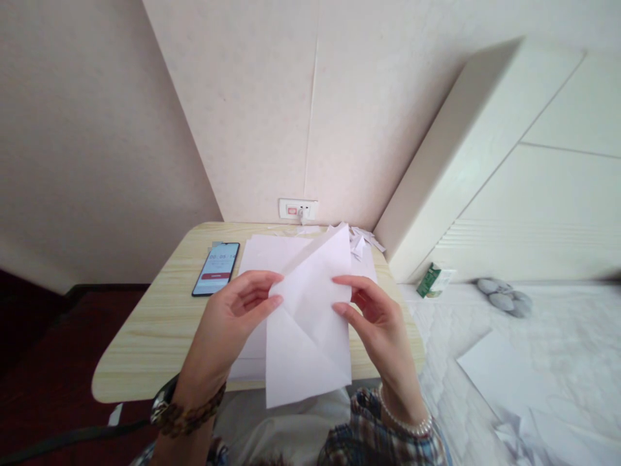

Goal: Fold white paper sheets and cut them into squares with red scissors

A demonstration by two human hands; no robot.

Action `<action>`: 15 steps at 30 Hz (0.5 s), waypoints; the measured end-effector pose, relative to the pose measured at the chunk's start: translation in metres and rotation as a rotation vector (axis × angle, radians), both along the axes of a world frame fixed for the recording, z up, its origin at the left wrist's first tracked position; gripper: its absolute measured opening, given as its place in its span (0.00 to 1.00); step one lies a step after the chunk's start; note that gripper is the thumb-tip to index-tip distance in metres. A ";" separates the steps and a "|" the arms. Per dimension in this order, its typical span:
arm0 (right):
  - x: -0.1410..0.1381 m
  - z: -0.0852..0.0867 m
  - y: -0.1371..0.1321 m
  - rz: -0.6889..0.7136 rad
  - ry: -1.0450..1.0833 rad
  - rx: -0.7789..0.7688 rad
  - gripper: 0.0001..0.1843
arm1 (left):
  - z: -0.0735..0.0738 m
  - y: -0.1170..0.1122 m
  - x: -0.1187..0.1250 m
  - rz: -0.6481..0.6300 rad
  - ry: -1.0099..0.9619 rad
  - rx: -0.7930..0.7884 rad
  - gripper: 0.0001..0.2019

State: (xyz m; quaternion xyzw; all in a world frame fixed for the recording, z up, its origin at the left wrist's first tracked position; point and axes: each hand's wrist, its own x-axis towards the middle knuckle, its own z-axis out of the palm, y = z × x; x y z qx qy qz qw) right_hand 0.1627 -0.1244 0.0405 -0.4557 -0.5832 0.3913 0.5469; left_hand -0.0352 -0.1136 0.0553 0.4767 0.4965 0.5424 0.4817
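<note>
A folded sheet of white paper (310, 323) is held up over the near part of the small table, its upper end coming to a slanted point and diagonal creases running across it. My left hand (242, 304) pinches its left edge between thumb and fingers. On the opposite edge, my right hand (373, 310) grips with thumb and index finger, the other fingers curled behind. Underneath, more white sheets (257, 252) lie on the tabletop, partly hidden by the held paper.
The wood-grain table (145, 343) carries a phone (217, 268) showing a timer and folded paper pieces (361, 243) at the back. A wall socket (297, 209) sits behind. On the bed (446, 343) are loose papers (504, 369), a green-white carton (431, 280) and a grey fuzzy item (504, 296).
</note>
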 end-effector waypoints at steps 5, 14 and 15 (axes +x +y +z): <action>-0.003 0.004 -0.003 -0.024 0.033 0.005 0.14 | 0.007 -0.007 0.000 0.102 -0.015 -0.043 0.10; -0.004 0.009 -0.011 -0.058 0.007 0.061 0.15 | 0.013 -0.017 -0.002 0.051 0.403 0.190 0.13; -0.005 0.009 -0.011 -0.063 -0.006 0.076 0.14 | 0.013 -0.017 -0.003 0.045 0.451 0.212 0.13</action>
